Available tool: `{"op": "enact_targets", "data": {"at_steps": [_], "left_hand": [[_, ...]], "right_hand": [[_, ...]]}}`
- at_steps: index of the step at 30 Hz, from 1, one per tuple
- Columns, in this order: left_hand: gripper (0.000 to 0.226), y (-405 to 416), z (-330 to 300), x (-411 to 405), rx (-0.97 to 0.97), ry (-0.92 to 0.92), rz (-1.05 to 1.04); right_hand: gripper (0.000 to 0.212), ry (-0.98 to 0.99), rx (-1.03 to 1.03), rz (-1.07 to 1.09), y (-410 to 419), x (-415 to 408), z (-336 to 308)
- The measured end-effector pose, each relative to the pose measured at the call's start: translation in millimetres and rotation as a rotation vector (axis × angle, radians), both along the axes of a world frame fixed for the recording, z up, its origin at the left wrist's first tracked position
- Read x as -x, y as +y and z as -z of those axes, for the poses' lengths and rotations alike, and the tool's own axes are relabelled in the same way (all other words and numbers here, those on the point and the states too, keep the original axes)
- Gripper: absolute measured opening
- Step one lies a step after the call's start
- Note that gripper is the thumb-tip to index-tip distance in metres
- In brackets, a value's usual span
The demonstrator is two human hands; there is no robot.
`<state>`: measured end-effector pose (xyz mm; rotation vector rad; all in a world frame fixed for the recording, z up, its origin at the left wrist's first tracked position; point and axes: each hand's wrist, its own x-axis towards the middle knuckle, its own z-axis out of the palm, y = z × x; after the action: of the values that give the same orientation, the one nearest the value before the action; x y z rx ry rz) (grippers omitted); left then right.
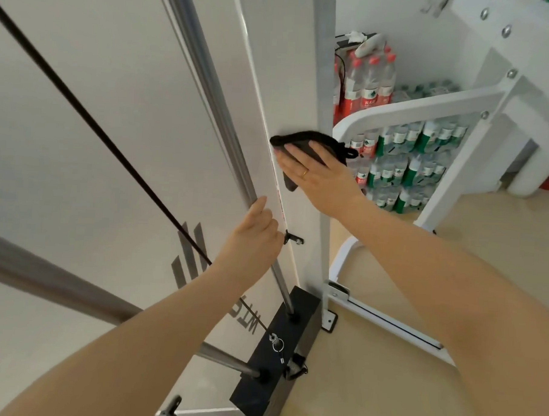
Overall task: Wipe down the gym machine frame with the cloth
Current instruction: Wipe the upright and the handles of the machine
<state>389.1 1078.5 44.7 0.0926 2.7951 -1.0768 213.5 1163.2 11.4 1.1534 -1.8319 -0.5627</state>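
The right hand (315, 178) presses the black cloth (304, 143) flat, fingers straight, on the white upright of the gym machine frame (282, 66), about halfway up. The left hand (253, 229) grips the chrome guide rod (206, 79). Wiping seems in progress; upper and lower parts probably remain.

R hand (315, 175) flat, presses cloth (304, 140) on frame (291, 82); L hand (253, 232) grips rod (209, 88).
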Motion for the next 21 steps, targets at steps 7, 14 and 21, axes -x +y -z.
{"op": "enact_targets", "data": {"at_steps": [7,14,21], "left_hand": [[0.035,5,1,-7,0.031,0.105,0.087],[0.053,2,5,-6,0.008,0.112,0.094],[0.029,4,6,-4,-0.007,0.091,0.072]], "right_hand": [[0.055,-0.048,-0.098,0.068,-2,-22,44],[0.057,-0.274,-0.590,0.176,5,-28,113],[0.049,-0.073,-0.251,0.051,11,-16,41]]}}
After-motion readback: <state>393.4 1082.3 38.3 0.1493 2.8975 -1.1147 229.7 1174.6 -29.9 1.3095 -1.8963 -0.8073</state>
